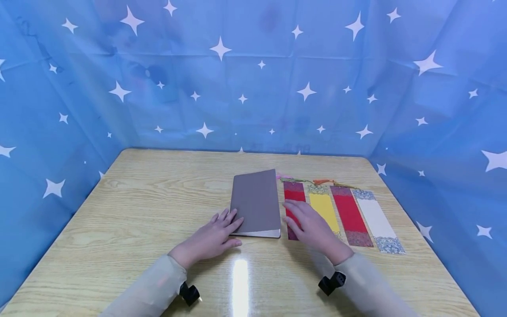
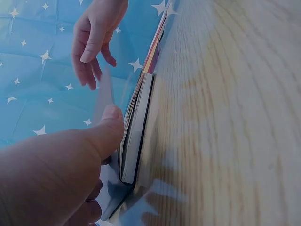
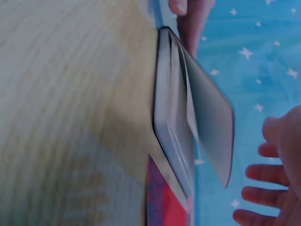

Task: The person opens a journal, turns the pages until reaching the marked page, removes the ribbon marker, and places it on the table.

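Note:
A notebook (image 1: 255, 202) with a plain grey-brown cover lies on the table, its front cover lifted a little along the right side. In the right wrist view, the raised cover (image 3: 211, 122) stands apart from the page block (image 3: 171, 99). My left hand (image 1: 211, 235) rests its fingers on the cover's lower left, by the spine, with the thumb stretched out near the bottom edge. To the right of the notebook, my right hand (image 1: 313, 224) hovers with spread fingers and holds nothing. It overlaps the leftmost red bookmark (image 1: 294, 191) in the head view, hiding part of it.
Right of the notebook lie a yellow bookmark (image 1: 324, 209), another red bookmark (image 1: 350, 215) and a white bookmark (image 1: 376, 218), side by side, with tassels (image 1: 322, 181) at their far ends. A blue star-patterned cloth (image 1: 253, 79) surrounds the wooden table (image 1: 158, 189).

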Demonstrator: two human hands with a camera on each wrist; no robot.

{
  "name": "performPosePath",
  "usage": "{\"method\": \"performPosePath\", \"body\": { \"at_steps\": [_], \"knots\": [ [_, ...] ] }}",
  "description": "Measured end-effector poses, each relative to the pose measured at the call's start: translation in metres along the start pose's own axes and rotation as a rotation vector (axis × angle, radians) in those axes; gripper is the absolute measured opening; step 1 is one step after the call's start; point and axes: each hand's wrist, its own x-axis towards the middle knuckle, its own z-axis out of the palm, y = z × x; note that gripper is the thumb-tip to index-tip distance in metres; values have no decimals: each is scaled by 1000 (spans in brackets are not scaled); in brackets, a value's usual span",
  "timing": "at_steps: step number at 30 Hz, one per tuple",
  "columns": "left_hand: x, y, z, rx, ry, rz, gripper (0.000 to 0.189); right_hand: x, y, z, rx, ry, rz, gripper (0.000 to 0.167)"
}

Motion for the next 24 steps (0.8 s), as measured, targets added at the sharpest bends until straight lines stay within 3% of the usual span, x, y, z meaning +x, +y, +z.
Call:
{"method": "performPosePath", "body": {
  "at_steps": [9,17,24],
  "knots": [
    [4,-3,4,-1,-11,14,63,0,-5,16,-30,-157,-10,44],
    [5,-3,1,-15,8,23,62,-1,-4,20,-35,-197,-5,43],
    [4,-2,-2,15,1,-32,66,-2,-1,21,11,-168,40,44]
  ]
}}
